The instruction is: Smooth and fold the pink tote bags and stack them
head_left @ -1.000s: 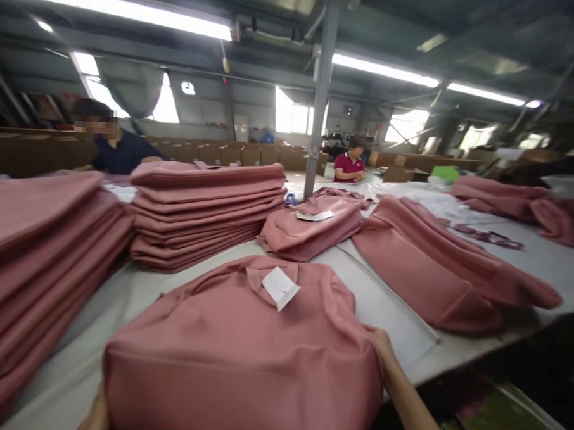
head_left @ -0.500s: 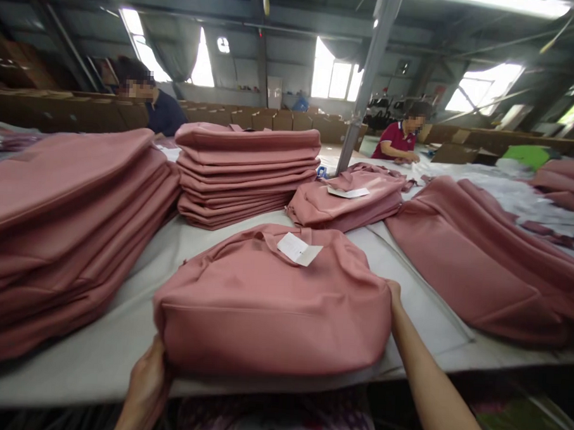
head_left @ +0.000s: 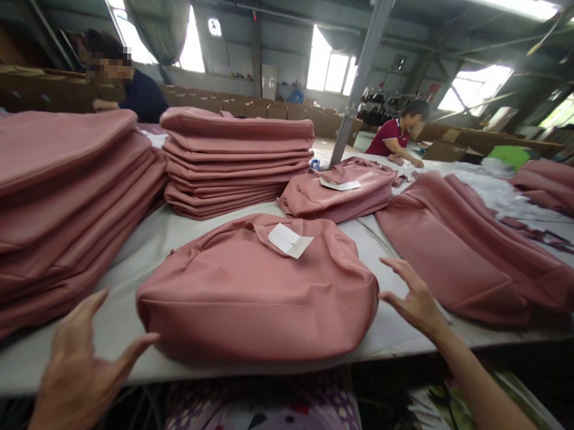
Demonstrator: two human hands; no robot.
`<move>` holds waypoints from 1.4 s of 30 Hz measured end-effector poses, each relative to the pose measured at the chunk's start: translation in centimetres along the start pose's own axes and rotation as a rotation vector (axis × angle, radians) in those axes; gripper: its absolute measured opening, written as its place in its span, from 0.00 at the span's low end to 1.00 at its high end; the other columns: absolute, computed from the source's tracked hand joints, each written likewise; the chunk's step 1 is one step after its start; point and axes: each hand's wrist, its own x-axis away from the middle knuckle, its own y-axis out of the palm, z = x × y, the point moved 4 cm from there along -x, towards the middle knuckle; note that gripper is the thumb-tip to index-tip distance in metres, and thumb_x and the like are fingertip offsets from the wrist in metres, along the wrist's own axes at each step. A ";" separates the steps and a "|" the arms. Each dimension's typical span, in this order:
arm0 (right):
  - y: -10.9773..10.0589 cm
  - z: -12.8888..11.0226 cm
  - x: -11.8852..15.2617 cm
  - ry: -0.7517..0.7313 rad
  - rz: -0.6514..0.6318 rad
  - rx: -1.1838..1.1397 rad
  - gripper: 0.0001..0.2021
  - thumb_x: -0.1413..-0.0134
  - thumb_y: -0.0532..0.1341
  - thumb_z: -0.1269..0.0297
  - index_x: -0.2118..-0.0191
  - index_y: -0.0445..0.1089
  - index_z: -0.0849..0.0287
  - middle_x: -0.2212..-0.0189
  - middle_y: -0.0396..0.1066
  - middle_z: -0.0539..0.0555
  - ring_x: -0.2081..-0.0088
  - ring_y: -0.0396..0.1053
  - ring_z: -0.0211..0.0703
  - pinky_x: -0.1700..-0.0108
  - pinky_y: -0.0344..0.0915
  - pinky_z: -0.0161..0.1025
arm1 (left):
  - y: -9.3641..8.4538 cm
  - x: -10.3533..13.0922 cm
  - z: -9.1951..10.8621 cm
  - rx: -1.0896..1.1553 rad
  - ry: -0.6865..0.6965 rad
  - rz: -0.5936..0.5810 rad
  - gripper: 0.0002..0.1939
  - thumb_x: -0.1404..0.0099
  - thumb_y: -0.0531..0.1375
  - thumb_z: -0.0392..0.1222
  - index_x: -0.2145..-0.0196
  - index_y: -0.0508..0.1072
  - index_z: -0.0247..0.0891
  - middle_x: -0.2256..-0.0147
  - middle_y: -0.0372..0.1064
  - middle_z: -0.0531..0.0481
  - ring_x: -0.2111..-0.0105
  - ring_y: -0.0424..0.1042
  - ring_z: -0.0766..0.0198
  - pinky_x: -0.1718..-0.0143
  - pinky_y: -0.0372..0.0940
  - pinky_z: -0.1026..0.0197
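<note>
A pink bag [head_left: 259, 290] lies on the white-covered table [head_left: 204, 379] right in front of me, its base facing me and its handle at the far side. A white paper tag [head_left: 289, 240] rests on it by the handle. My left hand [head_left: 84, 352] is open off the bag's near left corner, thumb and fingers spread, thumb tip close to the bag. On the other side, my right hand [head_left: 414, 300] is open, with its thumb near the bag's right end and its fingers apart. Neither hand holds anything.
Stacks of pink bags stand at left [head_left: 54, 198] and behind [head_left: 237, 156]. Another tagged bag [head_left: 338, 192] lies by a metal post [head_left: 364, 79], and more bags [head_left: 456, 254] lie at right. Two people work beyond, one in navy [head_left: 144, 98], one in dark red [head_left: 383, 140].
Both hands have let go of the bag's ends and opened, the left moving out to the left and the right outward. The bag stays on the table; the view has shifted slightly.
</note>
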 end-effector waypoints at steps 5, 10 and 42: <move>1.9 -6.5 1.4 -0.523 -0.436 0.515 0.45 0.62 0.69 0.45 0.39 0.57 0.57 0.39 0.55 0.66 0.37 0.48 0.63 0.40 0.38 0.67 | 2.1 -2.3 10.8 -0.391 0.692 -0.323 0.55 0.56 0.71 0.54 0.36 0.49 0.42 0.42 0.58 0.34 0.42 0.55 0.35 0.41 0.47 0.34; 3.4 -4.8 -0.3 -0.510 -0.349 0.638 0.37 0.57 0.66 0.45 0.45 0.60 0.63 0.51 0.67 0.64 0.45 0.58 0.60 0.41 0.39 0.66 | 4.0 -4.7 12.4 -0.511 0.679 -0.451 0.25 0.49 0.68 0.46 0.56 0.67 0.35 0.64 0.69 0.42 0.61 0.69 0.48 0.61 0.63 0.53; 5.9 -1.9 -0.1 -0.439 0.151 0.371 0.08 0.47 0.54 0.76 0.74 0.63 0.57 0.76 0.64 0.53 0.69 0.61 0.46 0.65 0.60 0.42 | 5.0 -6.9 9.6 -0.443 0.605 -0.321 0.08 0.37 0.56 0.45 0.64 0.68 0.38 0.66 0.68 0.46 0.66 0.69 0.56 0.72 0.56 0.59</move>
